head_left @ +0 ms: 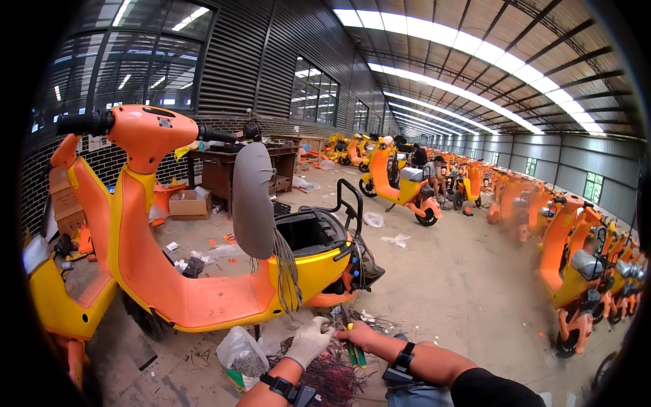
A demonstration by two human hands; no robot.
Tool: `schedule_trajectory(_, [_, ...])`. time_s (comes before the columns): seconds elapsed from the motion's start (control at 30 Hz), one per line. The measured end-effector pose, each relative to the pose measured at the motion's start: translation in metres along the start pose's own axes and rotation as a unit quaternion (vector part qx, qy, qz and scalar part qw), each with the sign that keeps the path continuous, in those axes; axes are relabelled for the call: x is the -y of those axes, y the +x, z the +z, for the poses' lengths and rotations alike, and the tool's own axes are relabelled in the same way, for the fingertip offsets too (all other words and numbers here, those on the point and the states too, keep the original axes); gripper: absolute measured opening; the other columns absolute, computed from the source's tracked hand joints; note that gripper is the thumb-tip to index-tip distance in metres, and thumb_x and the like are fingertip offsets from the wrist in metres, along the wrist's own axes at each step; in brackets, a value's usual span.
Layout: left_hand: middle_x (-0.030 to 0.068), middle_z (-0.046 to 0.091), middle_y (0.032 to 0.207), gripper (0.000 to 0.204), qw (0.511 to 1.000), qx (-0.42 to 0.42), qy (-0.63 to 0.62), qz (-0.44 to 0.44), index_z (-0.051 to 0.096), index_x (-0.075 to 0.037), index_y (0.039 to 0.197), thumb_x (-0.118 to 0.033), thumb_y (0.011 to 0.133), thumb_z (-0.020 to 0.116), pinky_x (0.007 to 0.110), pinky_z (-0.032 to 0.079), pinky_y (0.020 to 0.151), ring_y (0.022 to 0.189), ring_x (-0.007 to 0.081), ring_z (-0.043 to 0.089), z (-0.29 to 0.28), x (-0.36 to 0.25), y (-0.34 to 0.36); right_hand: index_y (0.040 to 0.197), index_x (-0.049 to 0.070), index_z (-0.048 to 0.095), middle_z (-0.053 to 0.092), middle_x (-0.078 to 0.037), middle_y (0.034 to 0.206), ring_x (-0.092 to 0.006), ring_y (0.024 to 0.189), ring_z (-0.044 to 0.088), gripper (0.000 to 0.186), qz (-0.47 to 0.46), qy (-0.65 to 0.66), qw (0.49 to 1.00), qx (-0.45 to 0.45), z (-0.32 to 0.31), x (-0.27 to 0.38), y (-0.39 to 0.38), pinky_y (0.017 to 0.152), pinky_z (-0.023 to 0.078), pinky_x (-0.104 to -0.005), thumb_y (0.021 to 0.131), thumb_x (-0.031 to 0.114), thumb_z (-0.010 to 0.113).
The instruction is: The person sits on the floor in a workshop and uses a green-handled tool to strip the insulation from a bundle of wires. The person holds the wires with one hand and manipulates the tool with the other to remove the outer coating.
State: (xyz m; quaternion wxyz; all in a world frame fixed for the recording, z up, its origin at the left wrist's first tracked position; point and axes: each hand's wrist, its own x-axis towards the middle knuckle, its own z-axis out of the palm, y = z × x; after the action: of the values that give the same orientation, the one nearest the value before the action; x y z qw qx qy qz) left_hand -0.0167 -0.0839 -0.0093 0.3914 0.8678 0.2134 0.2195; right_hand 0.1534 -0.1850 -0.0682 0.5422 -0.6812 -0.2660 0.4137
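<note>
In a white work glove, my left hand (310, 342) is closed, its fingertips pinched together close to my right hand. What they hold is too small to make out. My bare right hand (361, 336) is closed on pliers (355, 354) with green and yellow handles. Both hands are low beside the rear of an orange and yellow electric scooter (210, 298). Its grey seat (253, 203) is tipped up, showing a dark storage bay (305, 230). A bundle of grey strands (287, 268) hangs down its side. Black and reddish cut strands (325, 380) are heaped below my hands.
An open plastic bag (241, 353) of thin pieces stands left of my forearm. Another scooter (71, 298) is close on the left. Behind are a wooden desk (220, 180) and a cardboard box (190, 205). Rows of scooters (576, 264) line the right; a seated person (438, 173) is farther back.
</note>
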Motion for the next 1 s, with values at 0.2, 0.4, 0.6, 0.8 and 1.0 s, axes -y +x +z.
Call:
schedule_trajectory(0.2, [0.0190,0.068,0.101,0.035,0.961,0.216,0.090,0.145,0.063,-0.010,0.115,-0.036,0.094,0.053,0.043,0.050,0.087,0.097,0.0346,0.065,-0.014,-0.008,-0.038,0.098,0.002,0.059,0.062,-0.004,0.083,-0.0133,0.073,0.058,0.029,-0.063,-0.135,0.988,0.050,0.029,0.017,0.023,0.070,0.050,-0.0309,0.080,0.014,0.078])
schedule_trajectory(0.4, [0.0205,0.068,0.096,0.038,0.906,0.387,0.148,0.085,0.061,-0.008,0.116,-0.038,0.095,0.050,0.046,0.048,0.087,0.097,0.0377,0.064,-0.033,-0.034,-0.064,0.101,-0.001,0.061,0.068,-0.018,0.091,-0.0304,0.085,0.066,0.044,-0.125,-0.425,0.891,0.099,0.069,0.009,0.060,0.078,0.051,-0.0385,0.072,0.027,0.081])
schedule_trajectory(0.6, [0.0186,0.066,0.103,0.035,0.879,0.452,0.153,0.008,0.060,-0.011,0.117,-0.036,0.094,0.051,0.046,0.050,0.084,0.097,0.0363,0.065,-0.034,-0.010,-0.071,0.095,-0.002,0.060,0.066,-0.015,0.078,-0.0235,0.071,0.064,0.035,-0.129,-0.309,0.926,0.175,0.147,-0.032,0.112,0.068,0.051,-0.0369,0.074,0.019,0.079])
schedule_trajectory(0.8, [0.0175,0.065,0.082,0.025,0.922,0.362,0.133,0.012,0.061,-0.006,0.091,-0.031,0.091,0.057,0.046,0.050,0.073,0.082,0.0364,0.065,-0.042,0.004,-0.068,0.095,-0.001,0.061,0.068,-0.011,0.084,-0.0208,0.078,0.066,0.035,-0.103,-0.248,0.944,0.191,0.201,-0.051,0.140,0.072,0.053,-0.0336,0.073,0.017,0.082])
schedule_trajectory(1.0, [0.0171,0.065,0.082,0.024,0.947,0.301,0.109,-0.004,0.060,-0.006,0.091,-0.030,0.091,0.056,0.046,0.050,0.073,0.082,0.0367,0.065,-0.040,0.022,-0.066,0.095,-0.001,0.064,0.069,-0.017,0.086,-0.0305,0.082,0.068,0.034,-0.139,-0.309,0.923,0.180,0.222,-0.076,0.166,0.075,0.053,-0.0390,0.071,0.019,0.079])
